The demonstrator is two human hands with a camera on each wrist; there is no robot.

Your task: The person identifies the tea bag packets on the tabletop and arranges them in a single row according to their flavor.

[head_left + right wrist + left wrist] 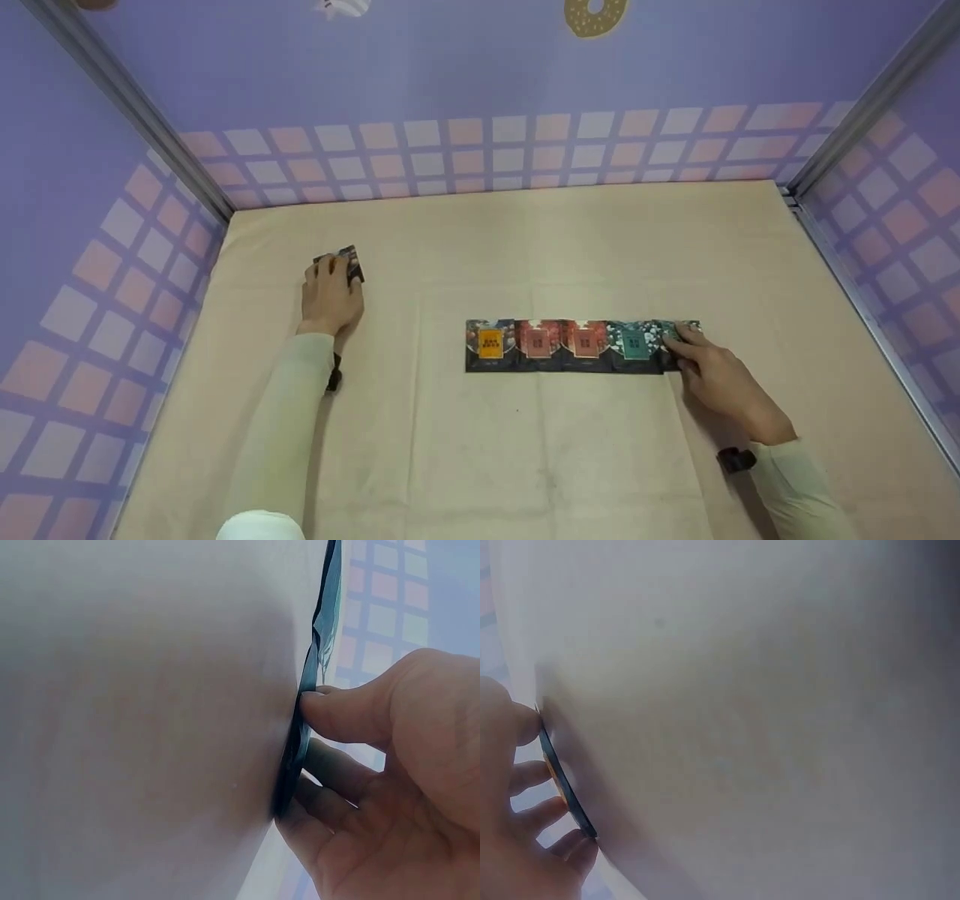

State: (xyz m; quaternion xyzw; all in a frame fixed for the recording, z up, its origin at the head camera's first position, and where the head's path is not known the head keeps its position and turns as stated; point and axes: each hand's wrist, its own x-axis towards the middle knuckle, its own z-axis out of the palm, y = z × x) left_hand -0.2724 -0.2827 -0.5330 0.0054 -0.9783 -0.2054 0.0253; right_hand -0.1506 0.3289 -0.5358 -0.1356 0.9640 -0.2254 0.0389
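Note:
A row of dark flat sachets runs left to right on the cloth: a sachet with an orange label (490, 345), two with red labels (537, 343) and a green-labelled sachet (635, 345). At its right end my right hand (716, 371) grips a green floral sachet (667, 330), thumb and fingertips at its edges; the hand covers most of it. Far to the left, my left hand (330, 300) spans another dark sachet (351, 256), holding it by its edges low over the cloth. The left wrist view shows this sachet (568, 787) edge-on between thumb and little finger.
A creased beige cloth (480, 450) covers the table. Purple walls with pink and white checks (510, 150) enclose the back and both sides, with grey metal posts (862, 97) at the corners. A dark wrist strap (735, 459) sits on the right wrist.

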